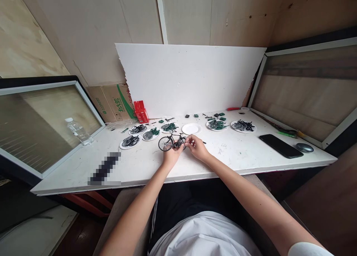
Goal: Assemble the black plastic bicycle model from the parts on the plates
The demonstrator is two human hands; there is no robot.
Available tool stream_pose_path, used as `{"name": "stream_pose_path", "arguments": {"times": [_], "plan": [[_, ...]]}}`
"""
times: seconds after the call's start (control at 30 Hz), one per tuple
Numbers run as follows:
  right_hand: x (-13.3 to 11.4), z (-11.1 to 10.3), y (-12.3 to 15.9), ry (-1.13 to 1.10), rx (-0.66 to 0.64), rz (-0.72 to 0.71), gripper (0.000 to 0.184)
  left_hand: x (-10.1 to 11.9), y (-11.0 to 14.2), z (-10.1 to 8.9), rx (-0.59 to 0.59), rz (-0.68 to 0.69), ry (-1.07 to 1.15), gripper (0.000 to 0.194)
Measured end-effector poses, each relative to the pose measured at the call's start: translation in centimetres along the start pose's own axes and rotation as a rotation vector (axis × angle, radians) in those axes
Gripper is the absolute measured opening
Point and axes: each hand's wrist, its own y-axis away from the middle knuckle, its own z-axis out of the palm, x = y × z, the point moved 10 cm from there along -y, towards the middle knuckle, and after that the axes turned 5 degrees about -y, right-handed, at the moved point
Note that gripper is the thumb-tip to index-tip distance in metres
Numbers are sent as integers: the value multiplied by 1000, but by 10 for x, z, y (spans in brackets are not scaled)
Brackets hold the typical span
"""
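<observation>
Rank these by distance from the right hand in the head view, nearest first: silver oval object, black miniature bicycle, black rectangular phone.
1. Black miniature bicycle: at the fingertips of the right hand, on its left.
2. Black rectangular phone: well to the right.
3. Silver oval object: farther right, just past the phone.

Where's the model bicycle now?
Head view, centre: the model bicycle is in the left hand, right hand at its right end, in front of the bare white plate.

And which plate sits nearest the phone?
The rightmost plate, holding black pieces; every other one lies farther left of the phone.
</observation>
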Motion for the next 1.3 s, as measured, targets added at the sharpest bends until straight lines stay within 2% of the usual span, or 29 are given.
{"name": "stream_pose_path", "arguments": {"times": [0.2, 0.6, 0.8, 1.03, 1.3], "plan": [[0, 1, 1, 90, -21, -2, 13, 2, -1, -1, 2, 9, 43, 23], [-9, 2, 1, 220, -37, -7, 38, -6, -2, -2, 25, -22, 84, 28], [-9, 2, 2, 218, -50, 6, 34, 1, 0, -5, 39, 2, 58, 26], [-9, 4, 3, 223, -68, -9, 20, 0, 0, -7, 53, 9, 28, 26], [-7, 7, 3, 300, -72, 3, 19, 4, 0, 0, 10, 70, 62, 30]]}}
